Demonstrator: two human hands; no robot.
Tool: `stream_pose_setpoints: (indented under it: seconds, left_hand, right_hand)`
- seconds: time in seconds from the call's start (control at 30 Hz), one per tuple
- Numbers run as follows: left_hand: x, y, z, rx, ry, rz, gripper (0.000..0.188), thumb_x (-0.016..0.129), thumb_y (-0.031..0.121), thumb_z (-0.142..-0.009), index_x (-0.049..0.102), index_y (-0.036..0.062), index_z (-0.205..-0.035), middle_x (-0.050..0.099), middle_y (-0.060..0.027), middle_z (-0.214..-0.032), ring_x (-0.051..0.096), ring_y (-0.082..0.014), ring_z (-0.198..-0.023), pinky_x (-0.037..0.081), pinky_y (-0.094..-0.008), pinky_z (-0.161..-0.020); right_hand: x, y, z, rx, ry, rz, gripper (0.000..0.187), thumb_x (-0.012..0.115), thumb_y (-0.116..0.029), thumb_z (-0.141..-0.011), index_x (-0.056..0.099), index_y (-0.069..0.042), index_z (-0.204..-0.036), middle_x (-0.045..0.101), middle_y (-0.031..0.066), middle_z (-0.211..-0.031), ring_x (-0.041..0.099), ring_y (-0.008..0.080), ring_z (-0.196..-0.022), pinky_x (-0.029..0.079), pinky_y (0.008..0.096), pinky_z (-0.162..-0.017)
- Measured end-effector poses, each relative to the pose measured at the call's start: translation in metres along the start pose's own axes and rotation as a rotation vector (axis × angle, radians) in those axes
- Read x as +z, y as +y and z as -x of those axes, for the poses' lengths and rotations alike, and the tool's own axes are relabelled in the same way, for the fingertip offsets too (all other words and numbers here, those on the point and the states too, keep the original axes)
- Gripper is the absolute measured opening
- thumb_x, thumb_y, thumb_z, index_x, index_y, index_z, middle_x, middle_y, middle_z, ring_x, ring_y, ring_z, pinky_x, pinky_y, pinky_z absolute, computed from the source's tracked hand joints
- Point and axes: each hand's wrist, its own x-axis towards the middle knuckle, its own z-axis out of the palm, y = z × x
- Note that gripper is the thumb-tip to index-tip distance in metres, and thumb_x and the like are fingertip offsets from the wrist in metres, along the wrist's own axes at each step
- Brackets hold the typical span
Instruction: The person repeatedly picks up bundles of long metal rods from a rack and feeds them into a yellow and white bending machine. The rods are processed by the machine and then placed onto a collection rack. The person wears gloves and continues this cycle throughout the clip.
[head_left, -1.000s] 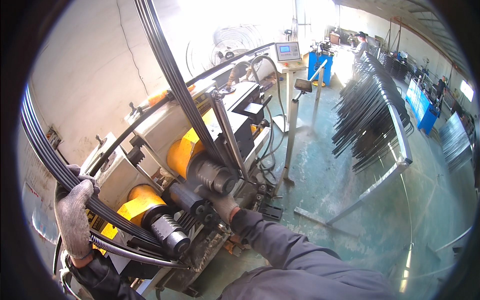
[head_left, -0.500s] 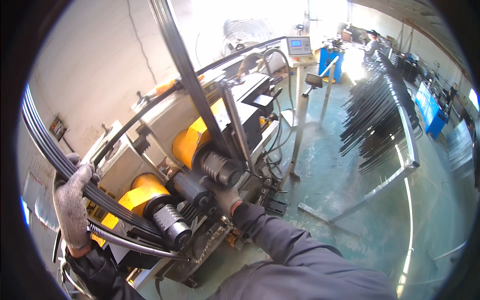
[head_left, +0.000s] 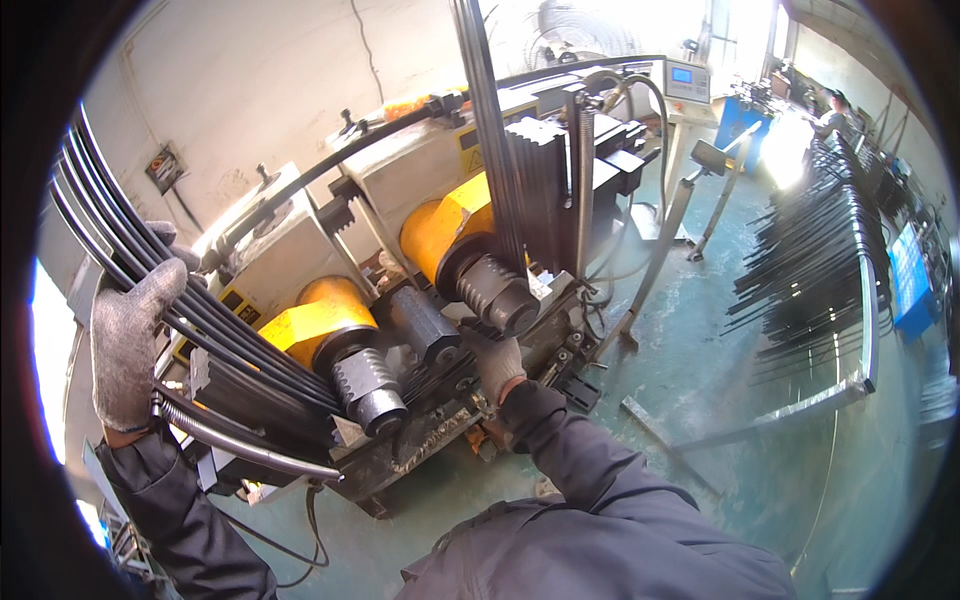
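Observation:
My left hand [head_left: 135,330], in a grey knitted glove, is closed round a bundle of long black rods [head_left: 225,325] at the left. The rods slant down to a ridged dark metal roller [head_left: 368,390] at the front of a machine, beside a yellow housing [head_left: 310,320]. My right hand [head_left: 495,362], gloved too, reaches in beside a black faceted block [head_left: 422,325], below a second ridged roller [head_left: 497,294]. Its fingertips are hidden there, so its grip does not show. Another bunch of black rods [head_left: 487,130] stands upright behind the second roller.
A coiled metal spring [head_left: 245,445] runs under the left rods. A control box with a small screen [head_left: 688,80] stands on a post beyond the machine. At the right, many dark rods [head_left: 810,250] hang on a metal rack [head_left: 868,320]. Another person [head_left: 832,115] is far off.
My view has swung left, so the machine sits farther right in the picture. The rods at my left hand look more fanned out. My right hand stays by the faceted block.

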Motion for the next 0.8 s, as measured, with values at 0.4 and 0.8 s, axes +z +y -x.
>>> stream_pose_setpoints:
  seconds: [0.4,0.8]
  left_hand:
    - [0.013,0.012,0.012,-0.055,0.088,-0.041,0.038,0.07,0.006,-0.106,0.065,0.0024,-0.143,0.076,-0.011,-0.115,0.075,-0.0207,-0.104,0.067,-0.0353,-0.094]
    - [0.004,0.006,0.009,-0.084,0.029,-0.012,0.043,0.078,0.015,-0.106,0.068,-0.0001,-0.144,0.08,-0.0125,-0.118,0.08,-0.023,-0.106,0.067,-0.0372,-0.098]
  right_hand:
    - [-0.004,0.002,-0.003,-0.019,-0.039,0.067,0.016,0.079,-0.006,-0.103,0.08,0.002,-0.116,0.081,0.0106,-0.109,0.077,0.0236,-0.1,0.057,0.0389,-0.088]
    - [-0.007,0.005,-0.01,0.021,-0.061,-0.009,0.025,0.087,-0.016,-0.102,0.077,-0.001,-0.12,0.08,0.0066,-0.112,0.074,0.0204,-0.102,0.055,0.0382,-0.094]
